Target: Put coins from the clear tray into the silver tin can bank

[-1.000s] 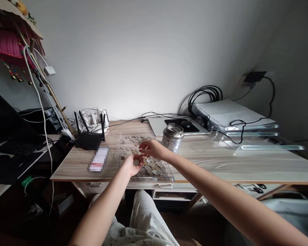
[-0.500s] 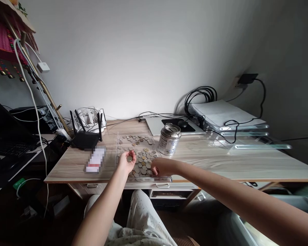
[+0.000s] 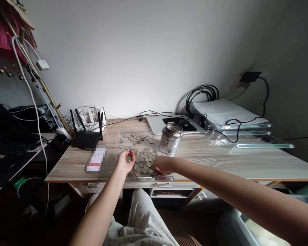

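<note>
A clear tray (image 3: 119, 136) on the desk holds many loose coins (image 3: 144, 163), spread from its back to its front edge. Over the tray's left side my left hand (image 3: 125, 161) is turned palm up, its fingers curled round a coin (image 3: 128, 159). At the tray's right front, my right hand (image 3: 163, 165) is lowered with the knuckles up and the fingers bent down by the coins. What those fingertips hold, if anything, is hidden. A round metal tin (image 3: 170, 138) with a slot in its lid stands just behind my right hand.
A black router (image 3: 86, 139) and a blurred paper (image 3: 96, 159) lie left of the tray. Behind the tin are a silver laptop (image 3: 154, 126), a black mouse (image 3: 184, 123) and coiled cables (image 3: 202, 94). Clear stacked trays (image 3: 251, 146) with papers stand at the right.
My right hand has shifted slightly towards the tray's right front corner, its fingers lower among the coins. My left hand still holds its coin. The view has moved slightly.
</note>
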A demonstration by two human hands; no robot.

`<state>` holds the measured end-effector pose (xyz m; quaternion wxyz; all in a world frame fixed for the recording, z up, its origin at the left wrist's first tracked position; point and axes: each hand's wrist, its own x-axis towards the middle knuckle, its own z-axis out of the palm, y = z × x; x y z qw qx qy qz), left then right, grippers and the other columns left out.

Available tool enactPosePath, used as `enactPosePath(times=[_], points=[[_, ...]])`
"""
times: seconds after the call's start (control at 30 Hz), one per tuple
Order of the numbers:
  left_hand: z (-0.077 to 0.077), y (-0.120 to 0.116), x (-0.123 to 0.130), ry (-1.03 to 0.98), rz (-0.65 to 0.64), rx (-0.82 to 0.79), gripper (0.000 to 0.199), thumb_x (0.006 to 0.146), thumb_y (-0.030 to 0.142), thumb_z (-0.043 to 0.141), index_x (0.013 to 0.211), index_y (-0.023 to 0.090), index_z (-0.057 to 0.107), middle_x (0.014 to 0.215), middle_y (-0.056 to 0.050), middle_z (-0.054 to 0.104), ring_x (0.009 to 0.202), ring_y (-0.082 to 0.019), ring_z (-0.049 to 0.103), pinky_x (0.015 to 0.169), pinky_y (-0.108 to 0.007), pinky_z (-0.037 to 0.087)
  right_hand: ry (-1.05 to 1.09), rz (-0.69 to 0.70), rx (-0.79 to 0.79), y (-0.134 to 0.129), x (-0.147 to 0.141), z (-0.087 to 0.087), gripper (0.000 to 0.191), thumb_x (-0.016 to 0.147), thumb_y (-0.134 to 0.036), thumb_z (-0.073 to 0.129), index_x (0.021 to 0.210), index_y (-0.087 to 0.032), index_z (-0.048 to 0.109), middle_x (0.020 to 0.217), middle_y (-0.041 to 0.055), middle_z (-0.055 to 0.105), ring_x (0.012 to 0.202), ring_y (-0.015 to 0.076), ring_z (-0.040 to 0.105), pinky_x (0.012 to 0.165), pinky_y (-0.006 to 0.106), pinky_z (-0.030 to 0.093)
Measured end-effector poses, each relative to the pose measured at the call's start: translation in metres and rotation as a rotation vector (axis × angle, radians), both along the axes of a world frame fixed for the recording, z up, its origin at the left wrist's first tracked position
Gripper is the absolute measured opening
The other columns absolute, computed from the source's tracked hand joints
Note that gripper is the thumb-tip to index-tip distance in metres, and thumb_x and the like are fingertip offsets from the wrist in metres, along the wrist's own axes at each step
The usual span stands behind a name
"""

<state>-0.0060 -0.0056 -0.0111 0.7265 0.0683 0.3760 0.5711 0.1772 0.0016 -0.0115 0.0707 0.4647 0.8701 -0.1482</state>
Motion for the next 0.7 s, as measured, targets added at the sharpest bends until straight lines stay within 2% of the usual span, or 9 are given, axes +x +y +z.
enactPosePath(times=[0.2, 0.4, 0.53, 0.63, 0.7], points=[[-0.002, -0.001, -0.003, -0.009, 0.004, -0.009, 0.015, 0.078, 0.005, 0.04, 0.076, 0.009, 0.054, 0.063, -0.004, 0.051, 0.05, -0.006, 0.05, 0.042, -0.013, 0.042, -0.253, 0.079, -0.145, 0.012, -0.006, -0.003, 0.026, 0.037, 0.002, 0.061, 0.03, -0.019, 0.047, 0.03, -0.0055, 0.039, 0.054, 0.0162, 0.053, 0.066, 0.03, 0.041], [-0.002, -0.001, -0.004, -0.021, -0.02, -0.007, 0.015, 0.078, 0.006, 0.04, 0.075, 0.008, 0.055, 0.062, -0.004, 0.05, 0.05, -0.006, 0.05, 0.042, -0.013, 0.043, -0.257, 0.062, -0.204, 0.009, -0.005, -0.002, 0.025, 0.038, 0.004, 0.057, 0.033, -0.019, 0.05, 0.028, -0.0073, 0.035, 0.058, 0.017, 0.054, 0.071, 0.032, 0.041], [-0.002, 0.0, -0.004, -0.012, -0.045, 0.002, 0.014, 0.077, 0.006, 0.041, 0.076, 0.009, 0.055, 0.064, -0.005, 0.051, 0.051, -0.007, 0.052, 0.044, -0.014, 0.044, -0.212, 0.017, -0.272, 0.008, -0.004, 0.002, 0.022, 0.039, 0.003, 0.06, 0.034, -0.017, 0.054, 0.031, -0.0063, 0.043, 0.047, 0.014, 0.052, 0.063, 0.03, 0.043], [-0.005, 0.006, -0.004, 0.013, -0.066, 0.0, 0.013, 0.077, 0.007, 0.042, 0.076, 0.008, 0.055, 0.063, -0.006, 0.053, 0.052, -0.008, 0.053, 0.047, -0.017, 0.048, -0.111, -0.028, -0.29, 0.012, -0.002, 0.014, 0.008, 0.048, -0.008, 0.066, 0.051, -0.016, 0.064, 0.044, -0.003, 0.056, 0.046, 0.0119, 0.054, 0.055, 0.025, 0.043], [-0.007, 0.011, -0.003, 0.031, -0.08, -0.005, 0.013, 0.078, 0.009, 0.042, 0.077, 0.008, 0.055, 0.063, -0.007, 0.054, 0.054, -0.011, 0.056, 0.052, -0.022, 0.051, 0.011, -0.044, -0.28, 0.018, -0.002, 0.025, 0.008, 0.058, -0.018, 0.065, 0.064, -0.015, 0.068, 0.058, 0.0003, 0.064, 0.05, 0.0109, 0.056, 0.052, 0.022, 0.043]])
